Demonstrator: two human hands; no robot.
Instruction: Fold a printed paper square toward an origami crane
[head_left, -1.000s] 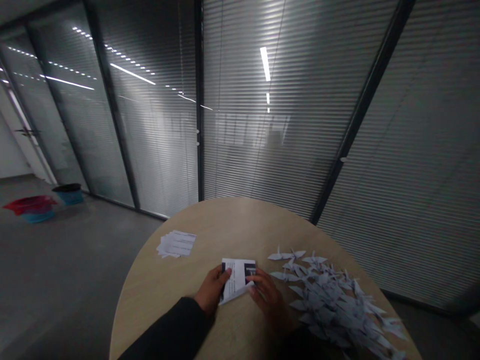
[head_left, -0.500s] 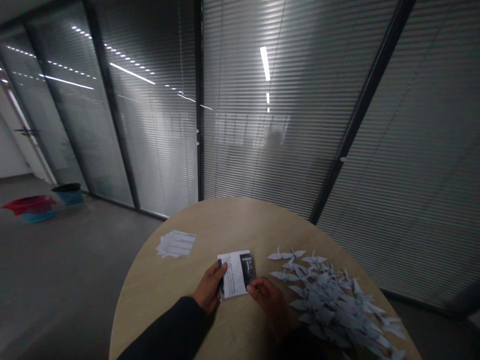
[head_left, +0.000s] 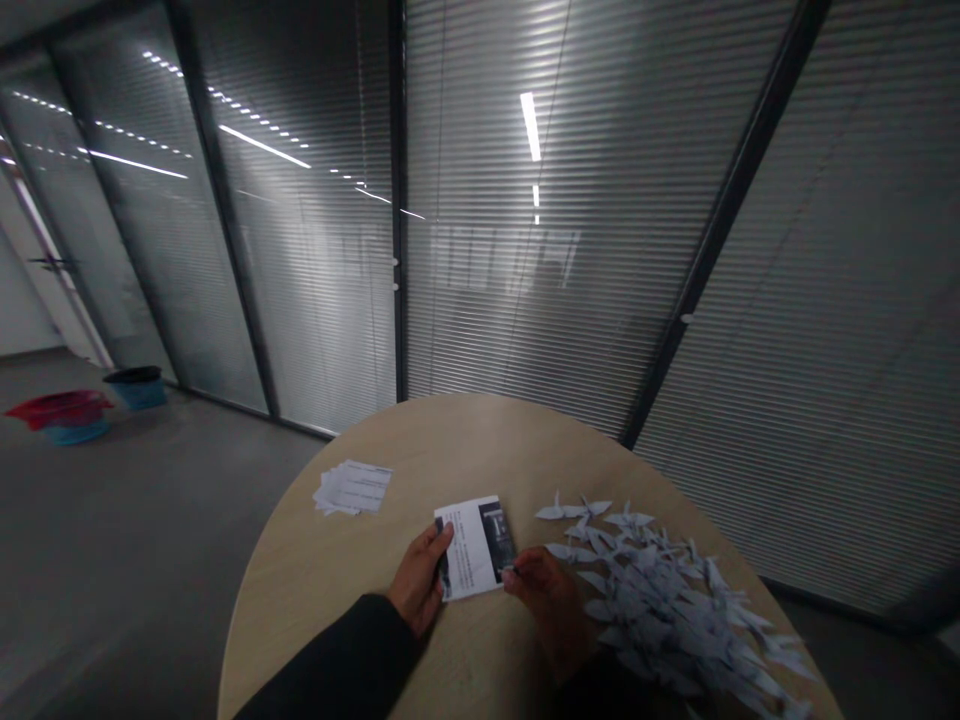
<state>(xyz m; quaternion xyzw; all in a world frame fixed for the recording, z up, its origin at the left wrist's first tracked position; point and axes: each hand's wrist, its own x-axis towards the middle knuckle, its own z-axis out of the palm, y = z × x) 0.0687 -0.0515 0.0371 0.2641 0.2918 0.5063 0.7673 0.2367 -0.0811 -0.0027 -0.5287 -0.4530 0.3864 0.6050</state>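
Note:
A roughly square sheet of printed paper [head_left: 471, 548] is held above the near middle of the table. It bears lines of text, with a dark printed picture along its right side. My left hand [head_left: 421, 572] grips its left edge, thumb lying on top and fingers underneath. At its lower right corner, my right hand [head_left: 541, 590] is closed in a pinch on the edge. Right beside that hand spreads a heap of folded white paper cranes [head_left: 667, 590]. Whether the paper is folded in layers is hard to tell.
Several loose printed sheets [head_left: 354, 487] lie at the left of the round wooden table [head_left: 480, 430]. Glass partitions with blinds [head_left: 525, 330] stand behind it. On the floor at far left are a blue bin with a red liner [head_left: 67, 415] and another blue bin [head_left: 136, 388].
My right hand has shifted slightly right and up with the paper's edge, and more of the dark picture shows there. The left hand has stayed in place.

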